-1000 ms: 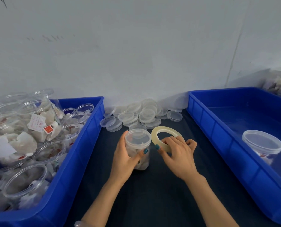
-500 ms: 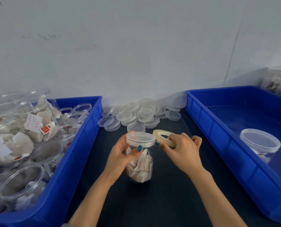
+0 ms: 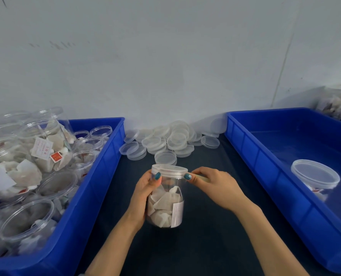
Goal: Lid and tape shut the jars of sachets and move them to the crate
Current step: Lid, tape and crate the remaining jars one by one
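Light is soft, cool and even, falling from overhead: the pale wall (image 3: pixel 165 56) is flat-lit and a little greyer toward the top, and shadows barely show on the dark table (image 3: pixel 205 246). Glare is mild, with white glints on the rims of the clear jars (image 3: pixel 46 140) in the left crate (image 3: pixel 98 176) and a dull sheen across the floor of the right crate (image 3: pixel 265 166). The centre is fairly sharp, sachets (image 3: pixel 161 202) readable through the jar (image 3: pixel 173 182); toward the sides the wide-angle stretch bows the crate rims and smears the far-left jars, and fine detail is soft throughout.
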### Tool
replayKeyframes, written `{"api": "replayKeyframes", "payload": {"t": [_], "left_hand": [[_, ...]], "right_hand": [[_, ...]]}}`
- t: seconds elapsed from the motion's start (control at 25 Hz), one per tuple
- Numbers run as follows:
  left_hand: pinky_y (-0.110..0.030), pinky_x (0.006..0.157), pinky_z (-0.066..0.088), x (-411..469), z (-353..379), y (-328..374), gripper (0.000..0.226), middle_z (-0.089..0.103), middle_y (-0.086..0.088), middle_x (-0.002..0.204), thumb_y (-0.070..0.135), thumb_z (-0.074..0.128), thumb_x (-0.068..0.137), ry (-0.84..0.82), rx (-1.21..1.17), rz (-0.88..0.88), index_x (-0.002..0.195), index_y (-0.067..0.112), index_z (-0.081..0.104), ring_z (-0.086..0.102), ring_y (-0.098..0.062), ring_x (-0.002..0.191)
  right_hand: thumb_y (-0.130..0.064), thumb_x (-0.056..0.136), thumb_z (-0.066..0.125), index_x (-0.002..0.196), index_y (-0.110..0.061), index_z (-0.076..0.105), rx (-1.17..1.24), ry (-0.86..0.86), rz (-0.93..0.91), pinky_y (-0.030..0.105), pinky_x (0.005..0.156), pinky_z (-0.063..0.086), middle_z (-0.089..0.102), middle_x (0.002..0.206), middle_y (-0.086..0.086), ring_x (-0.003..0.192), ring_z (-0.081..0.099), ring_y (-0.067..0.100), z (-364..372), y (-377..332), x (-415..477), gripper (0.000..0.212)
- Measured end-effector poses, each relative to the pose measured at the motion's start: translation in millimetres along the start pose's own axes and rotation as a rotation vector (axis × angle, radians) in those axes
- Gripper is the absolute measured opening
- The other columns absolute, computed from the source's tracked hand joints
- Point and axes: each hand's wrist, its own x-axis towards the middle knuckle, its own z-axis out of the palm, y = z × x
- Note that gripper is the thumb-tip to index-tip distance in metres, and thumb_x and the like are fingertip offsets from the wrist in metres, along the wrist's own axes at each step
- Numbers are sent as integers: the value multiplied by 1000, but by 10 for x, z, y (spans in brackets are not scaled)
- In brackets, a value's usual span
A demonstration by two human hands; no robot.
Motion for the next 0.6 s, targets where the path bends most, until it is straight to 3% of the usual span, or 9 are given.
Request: {"api": "replayKeyframes", "payload": {"t": [0.08, 0.16, 0.24, 0.32, 0.4, 0.48, 0.6], "left_hand": [[-33, 74, 58, -12, -14, 15, 83, 71, -18, 109, 63, 72, 72, -20, -119, -64, 126, 1, 60, 71, -29, 93], [-36, 73, 58, -25, -30, 12, 73, 70, -21, 106, 52, 60, 83, -44, -199, -122, 129, -4, 57, 70, -29, 89], [-36, 73, 59, -43, -45, -16, 70, 70, -22, 105, 49, 58, 86, -61, -228, -164, 130, -5, 56, 70, -29, 87], [-38, 76, 59, -56, -61, -36, 75, 69, -25, 111, 56, 68, 79, -68, -222, -184, 128, 0, 62, 70, -32, 91], [-37, 80, 59, -52, -84, -19, 80, 68, -24, 117, 66, 77, 66, -103, -151, -161, 121, 9, 69, 69, -33, 100], [-35, 84, 57, -37, -75, 33, 80, 70, -17, 119, 73, 74, 65, -131, -12, -137, 122, 17, 69, 69, -28, 106], [-28, 97, 52, 26, -49, 76, 92, 66, 9, 128, 91, 59, 60, -17, 238, -32, 134, 36, 57, 65, -8, 114]], "right_hand": [[-93, 64, 30, 109, -39, 57, 199, -122, 38, 28, 71, 46, 64, 79, -14, 72, 59, 4, 7, -12, -47, 76], [-89, 65, 42, 112, -37, 53, 368, -129, 43, 34, 73, 51, 62, 74, -11, 70, 57, 3, 25, -6, -91, 71], [-83, 68, 50, 124, -44, 45, 370, -59, -18, 29, 71, 48, 60, 63, -12, 64, 56, 0, 7, 24, -96, 68], [-82, 71, 51, 135, -53, 42, 359, -81, -104, 27, 70, 45, 57, 57, -8, 59, 53, 0, -27, 34, -89, 71], [-87, 70, 47, 136, -59, 44, 374, -157, -148, 31, 77, 50, 64, 66, -3, 65, 56, 1, -42, 35, -92, 72], [-86, 71, 47, 130, -63, 50, 401, -176, -167, 33, 79, 49, 73, 88, -4, 68, 54, 2, -25, 44, -99, 63], [-82, 71, 47, 121, -62, 58, 369, -97, -114, 38, 82, 55, 71, 116, -13, 69, 55, 4, 38, 45, -119, 55]]}}
